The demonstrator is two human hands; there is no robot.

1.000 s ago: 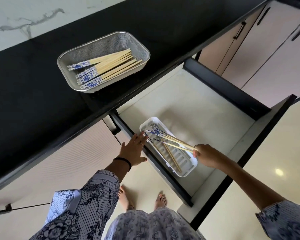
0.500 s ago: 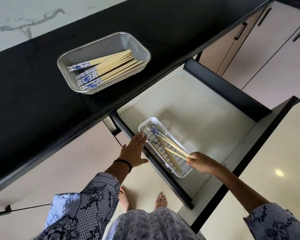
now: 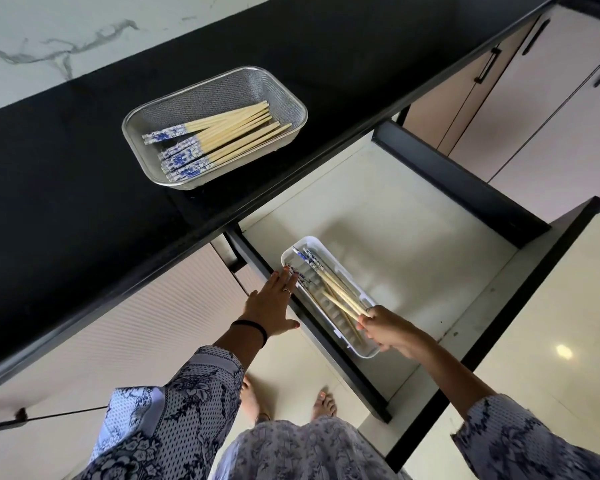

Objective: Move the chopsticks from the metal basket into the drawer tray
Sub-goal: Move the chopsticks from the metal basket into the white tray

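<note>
Right hand (image 3: 387, 329): we find it closed on the plain ends of a small bundle of chopsticks (image 3: 329, 282), which lies slanted along the white drawer tray (image 3: 369, 353), patterned ends at the far end.
Left hand (image 3: 272, 303): flat and open, gripping nothing, fingers resting on the drawer's dark front edge just beside the tray; we judge it is steadying the drawer (image 3: 430, 258).
Step in hand: laying the bundle down. We advise lowering the plain ends until the sticks lie flat along the tray's length, then opening the fingers without a flick, so none rolls over the rim.
Alignment: we advise keeping patterned ends together at the far end, as with those already lying in the tray.
Metal basket (image 3: 291, 98): on the black counter (image 3: 66, 168), well apart from the drawer; many remaining chopsticks (image 3: 229, 133) lie inside, so we judge several trips remain.
</note>
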